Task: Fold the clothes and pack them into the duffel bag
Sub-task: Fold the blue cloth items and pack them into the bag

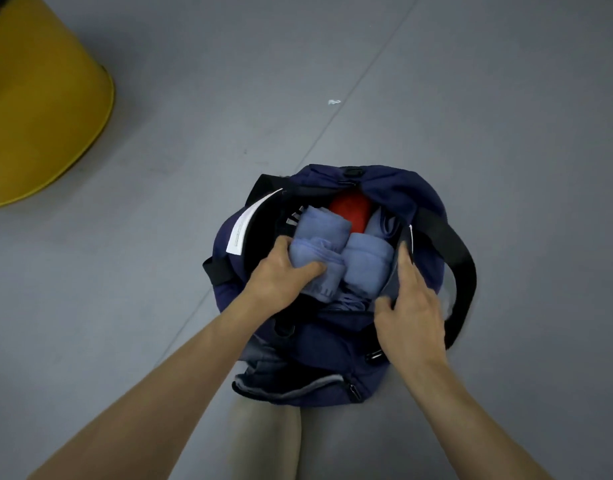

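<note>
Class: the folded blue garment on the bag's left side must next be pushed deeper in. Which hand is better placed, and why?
Left, most likely. The left hand grips that blue garment inside the duffel bag, while the right hand holds the bag's side rim open.

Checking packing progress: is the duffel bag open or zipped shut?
Open: the duffel bag has its mouth spread wide, with folded blue clothes and a red item visible inside.

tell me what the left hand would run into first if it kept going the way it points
The left hand grips a light blue folded garment; going straight on, rightward, it would probably press that into the second light blue roll beside it in the duffel bag, though depth is unclear.
</note>
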A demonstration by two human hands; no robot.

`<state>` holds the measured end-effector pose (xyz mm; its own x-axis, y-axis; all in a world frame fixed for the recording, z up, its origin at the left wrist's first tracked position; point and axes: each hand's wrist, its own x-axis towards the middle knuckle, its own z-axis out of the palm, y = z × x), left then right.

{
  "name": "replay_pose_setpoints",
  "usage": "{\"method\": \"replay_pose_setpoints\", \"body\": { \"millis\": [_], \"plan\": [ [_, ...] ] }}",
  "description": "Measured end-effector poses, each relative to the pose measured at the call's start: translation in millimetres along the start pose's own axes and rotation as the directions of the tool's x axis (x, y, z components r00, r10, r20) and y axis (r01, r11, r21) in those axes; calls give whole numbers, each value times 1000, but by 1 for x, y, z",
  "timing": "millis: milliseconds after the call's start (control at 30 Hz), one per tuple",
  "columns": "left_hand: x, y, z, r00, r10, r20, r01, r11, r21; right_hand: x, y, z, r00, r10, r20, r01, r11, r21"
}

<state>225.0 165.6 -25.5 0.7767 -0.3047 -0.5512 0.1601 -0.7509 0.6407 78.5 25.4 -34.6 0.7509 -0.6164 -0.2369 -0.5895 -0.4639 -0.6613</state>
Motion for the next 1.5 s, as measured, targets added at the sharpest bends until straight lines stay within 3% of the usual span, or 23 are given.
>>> {"method": "replay_pose_setpoints", "body": {
  "millis": [133,200,333,400,433,500,533,567,633,700,833,900,1133,1233,1500],
  "plan": [
    [5,-14,0,983,-137,122,102,961,257,-4,-4,3,997,-73,-28,74,996,46],
    [8,-19,2,979,-145,143,110,967,229,-3,-6,3,997,-61,-43,63,996,60],
    [15,-19,4,995,-59,84,49,992,120,4,-7,0,993,115,-31,-113,992,63],
    [17,-16,6,993,-8,122,-18,977,213,6,-6,0,994,100,-42,-101,995,-20],
    [14,-11,6,991,32,130,-85,900,427,6,-5,-1,996,77,-44,-80,993,-81],
    [5,-3,6,982,190,25,-130,564,816,5,-4,-5,999,32,-36,-38,978,-205],
    [2,2,3,950,311,-18,-122,423,898,5,-3,-7,999,12,-39,-21,970,-244],
    [0,7,-2,906,420,-49,-126,378,917,4,-3,-9,999,-4,-48,-9,964,-266],
    [2,10,-18,784,606,-136,-191,444,876,3,-3,-13,998,-8,-58,-7,967,-256],
    [9,5,-35,724,645,-245,-173,514,840,2,-3,-15,998,1,-61,-16,971,-237],
    [13,2,-54,873,427,-235,-105,636,764,5,-4,-17,997,-35,-66,17,968,-252],
    [13,11,-55,892,394,-221,-112,667,736,9,-5,-23,996,-50,-71,32,971,-236],
    [-7,57,-17,822,525,-220,-303,731,612,37,1,-89,947,-159,-281,110,977,-183],
    [-12,79,2,831,524,-189,-350,755,555,45,12,-125,926,-200,-321,134,967,-216],
    [-20,152,95,800,597,-51,-509,722,468,51,75,-216,866,-140,-481,4,962,-274]
  ]
}}
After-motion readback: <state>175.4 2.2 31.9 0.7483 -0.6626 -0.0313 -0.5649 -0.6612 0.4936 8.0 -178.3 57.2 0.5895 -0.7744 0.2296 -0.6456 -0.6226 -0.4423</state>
